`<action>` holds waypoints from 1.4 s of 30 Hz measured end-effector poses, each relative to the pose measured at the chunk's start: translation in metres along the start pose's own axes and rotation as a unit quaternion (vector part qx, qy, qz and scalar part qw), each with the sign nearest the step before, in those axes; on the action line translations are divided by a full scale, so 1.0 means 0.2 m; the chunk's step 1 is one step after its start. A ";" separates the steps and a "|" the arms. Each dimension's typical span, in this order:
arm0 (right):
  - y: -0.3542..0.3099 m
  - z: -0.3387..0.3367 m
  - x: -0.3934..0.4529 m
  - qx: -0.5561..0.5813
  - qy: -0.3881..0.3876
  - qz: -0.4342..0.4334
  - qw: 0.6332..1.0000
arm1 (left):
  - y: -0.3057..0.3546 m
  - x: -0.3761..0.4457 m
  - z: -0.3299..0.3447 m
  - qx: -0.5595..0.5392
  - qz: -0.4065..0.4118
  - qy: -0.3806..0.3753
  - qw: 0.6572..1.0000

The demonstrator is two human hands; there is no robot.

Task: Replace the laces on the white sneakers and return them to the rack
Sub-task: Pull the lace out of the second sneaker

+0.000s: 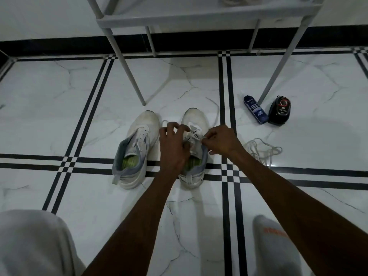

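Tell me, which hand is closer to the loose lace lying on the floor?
Right. The right hand pinches the lace on the right sneaker, just left of the loose lace. The left hand is farther left.

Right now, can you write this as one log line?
step: lacing right sneaker | left hand: pinches lace | right hand: pinches lace | left sneaker: unlaced | loose lace: floor

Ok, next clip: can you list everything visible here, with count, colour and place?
white low-top sneakers: two, white with grey collars, side by side on the floor; the right one being laced
loose white lace: one pile, floor right of the sneakers
blue cleaner bottle: one, lying by a rack leg
black polish container: one, beside the bottle
grey metal rack: one, at the top
left hand: fingers pinch the lace
right hand: fingers pinch the lace
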State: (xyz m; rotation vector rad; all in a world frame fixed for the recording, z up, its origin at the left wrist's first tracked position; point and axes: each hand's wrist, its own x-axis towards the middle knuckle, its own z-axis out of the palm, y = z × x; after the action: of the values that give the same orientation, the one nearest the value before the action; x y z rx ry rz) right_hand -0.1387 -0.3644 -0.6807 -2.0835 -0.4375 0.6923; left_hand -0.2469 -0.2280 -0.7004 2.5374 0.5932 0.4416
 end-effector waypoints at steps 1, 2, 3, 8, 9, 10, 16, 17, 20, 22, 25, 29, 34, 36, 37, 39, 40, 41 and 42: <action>-0.01 0.00 0.00 -0.003 -0.002 -0.002 1.000 | 0.02 0.02 0.00 0.024 0.030 -0.010 0.999; -0.03 0.00 0.01 -0.008 -0.005 -0.005 1.000 | 0.03 0.03 0.01 0.048 0.051 -0.018 0.997; -0.04 0.00 0.01 -0.012 -0.006 -0.005 1.000 | 0.04 0.05 0.01 0.070 0.062 -0.024 0.995; -0.03 -0.02 0.02 -0.015 0.002 0.000 1.000 | 0.02 0.06 0.01 0.019 0.041 0.018 0.999; -0.02 -0.02 0.02 -0.007 0.009 0.005 1.000 | 0.02 0.07 0.00 -0.059 -0.054 0.085 0.993; -0.02 -0.03 0.02 0.004 0.018 0.013 1.000 | 0.01 0.09 -0.01 -0.137 -0.164 0.150 0.965; -0.02 -0.02 0.03 -0.002 0.010 0.005 1.000 | 0.07 0.04 -0.03 -0.179 -0.054 0.035 0.982; -0.02 -0.02 0.03 -0.001 0.007 0.004 1.000 | 0.07 0.04 -0.03 -0.092 0.020 -0.011 0.996; -0.02 -0.02 0.04 -0.005 0.005 -0.008 1.000 | 0.07 0.07 -0.01 0.119 0.081 -0.050 0.988; -0.01 -0.02 0.04 -0.005 0.003 -0.009 1.000 | 0.06 0.08 0.00 0.146 0.093 -0.034 0.984; 0.01 -0.03 0.04 0.011 0.013 0.002 1.000 | 0.01 0.12 -0.05 0.065 -0.047 0.093 0.992; 0.03 -0.03 0.05 0.005 0.025 -0.002 1.000 | -0.12 0.21 -0.21 -0.029 -0.356 0.181 0.916; 0.01 -0.05 0.06 -0.029 0.013 -0.013 0.999 | 0.05 0.10 -0.08 0.013 0.027 -0.007 1.000; 0.00 -0.06 0.07 -0.044 0.013 -0.024 0.999 | 0.08 0.09 0.00 0.083 0.071 -0.092 0.990; 0.00 -0.05 0.07 -0.046 0.011 -0.027 0.999 | 0.09 0.10 0.01 0.094 0.068 -0.087 0.989; 0.00 -0.05 0.06 -0.041 0.002 -0.022 0.999 | 0.08 0.11 0.03 0.099 0.057 -0.052 0.992; 0.00 -0.05 0.06 -0.031 -0.001 -0.016 0.999 | 0.07 0.13 0.03 0.101 0.055 -0.053 0.992; 0.01 -0.05 0.06 -0.023 0.000 -0.011 1.000 | 0.06 0.15 0.02 0.103 0.052 -0.071 0.991; 0.01 -0.05 0.06 -0.020 0.002 -0.011 1.000 | 0.05 0.17 0.01 0.102 0.052 -0.092 0.989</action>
State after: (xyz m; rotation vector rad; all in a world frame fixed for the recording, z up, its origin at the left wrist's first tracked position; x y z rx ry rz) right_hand -0.1234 -0.3661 -0.6806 -2.1148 -0.4746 0.6722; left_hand -0.2134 -0.2200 -0.6906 2.7753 0.4588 0.1870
